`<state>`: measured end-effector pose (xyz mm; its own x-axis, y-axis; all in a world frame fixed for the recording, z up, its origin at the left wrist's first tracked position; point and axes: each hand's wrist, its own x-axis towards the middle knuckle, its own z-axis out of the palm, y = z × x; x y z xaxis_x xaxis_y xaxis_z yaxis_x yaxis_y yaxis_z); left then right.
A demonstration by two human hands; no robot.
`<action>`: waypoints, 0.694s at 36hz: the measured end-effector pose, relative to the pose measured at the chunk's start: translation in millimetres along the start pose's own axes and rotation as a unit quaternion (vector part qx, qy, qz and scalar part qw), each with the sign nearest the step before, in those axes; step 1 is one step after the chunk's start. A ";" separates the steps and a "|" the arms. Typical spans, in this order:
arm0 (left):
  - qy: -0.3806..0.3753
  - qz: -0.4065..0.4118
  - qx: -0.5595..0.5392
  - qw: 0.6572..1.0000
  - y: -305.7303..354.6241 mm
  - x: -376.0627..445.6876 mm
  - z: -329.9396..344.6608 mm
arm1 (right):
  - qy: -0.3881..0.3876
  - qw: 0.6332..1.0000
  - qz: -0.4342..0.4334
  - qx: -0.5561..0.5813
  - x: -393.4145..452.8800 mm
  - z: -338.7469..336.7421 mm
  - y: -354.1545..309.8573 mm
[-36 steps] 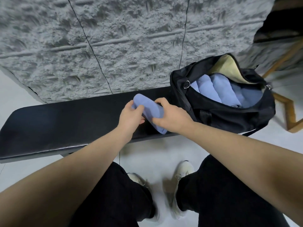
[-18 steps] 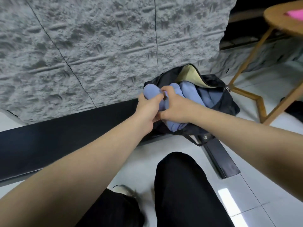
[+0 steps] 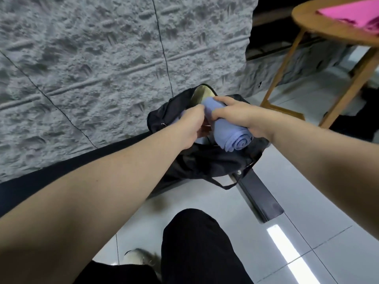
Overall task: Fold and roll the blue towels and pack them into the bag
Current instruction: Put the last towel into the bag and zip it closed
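Gym-like room – padded black bench (image 3: 61, 177), textured wall (image 3: 92, 58).

Towel (image 3: 227, 128) periwinkle blue, spiral roll end; bag (image 3: 205, 160) black, yellowish lining; table (image 3: 328, 27) tan wood; cloth (image 3: 352, 11) pink.

My hands (image 3: 192, 124) (image 3: 235, 117) and the roll (image 3: 229, 132) fill the bag's (image 3: 196, 160) mouth; its yellow lining (image 3: 202, 94) shows only at the far edge. The wall (image 3: 102, 68) closes in right behind it. The bench (image 3: 61, 175) runs clear to my left. To my right the floor (image 3: 317, 201) lies open up to the table's legs (image 3: 348, 89).
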<state>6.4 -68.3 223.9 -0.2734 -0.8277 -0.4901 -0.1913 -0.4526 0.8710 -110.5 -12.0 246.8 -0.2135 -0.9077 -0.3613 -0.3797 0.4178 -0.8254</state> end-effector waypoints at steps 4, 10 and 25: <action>0.036 0.114 0.255 0.960 -3.5 29.1 7.1 | -0.024 0.999 0.039 -0.021 0.1 -17.3 5.8; -0.013 0.232 0.491 0.840 -3.4 47.9 13.4 | -0.040 0.984 0.079 -0.157 5.2 -26.1 4.2; -0.034 0.284 0.593 0.753 1.1 98.9 40.7 | 0.070 0.977 0.082 -0.185 61.0 -34.4 15.6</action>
<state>-59.3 -137.2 175.0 -0.6684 -0.7389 -0.0853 -0.7213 0.6159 0.3167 -160.3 -59.5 226.9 -0.4096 -0.8240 -0.3914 -0.6235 0.5661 -0.5393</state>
